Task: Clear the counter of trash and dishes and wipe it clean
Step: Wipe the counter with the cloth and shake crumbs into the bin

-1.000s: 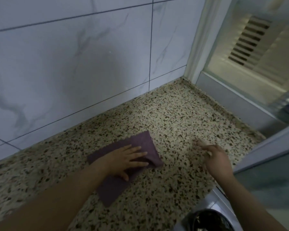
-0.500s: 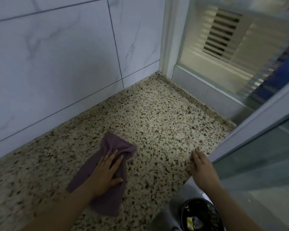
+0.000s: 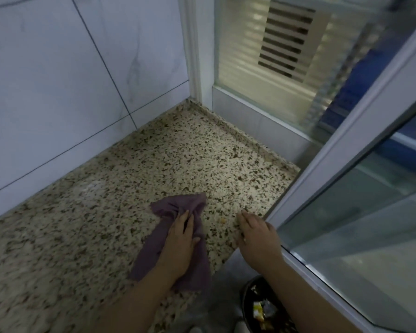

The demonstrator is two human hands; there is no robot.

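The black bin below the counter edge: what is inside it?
Inside the black bin, some crumpled wrappers show, yellow and pale. The right forearm covers part of the opening and the frame cuts off the rest, so the rest is hidden.

Dim, bluish light; brighter glow through the window (image 3: 262, 56); blurred, wide-angle-bent edges.

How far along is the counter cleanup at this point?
Done: no dishes or large trash show on the speckled counter. In hand: the left hand presses the purple cloth flat on the counter, wiping. Left: a small yellowish crumb lies between the cloth and the right hand, which rests at the counter edge above the trash bin.
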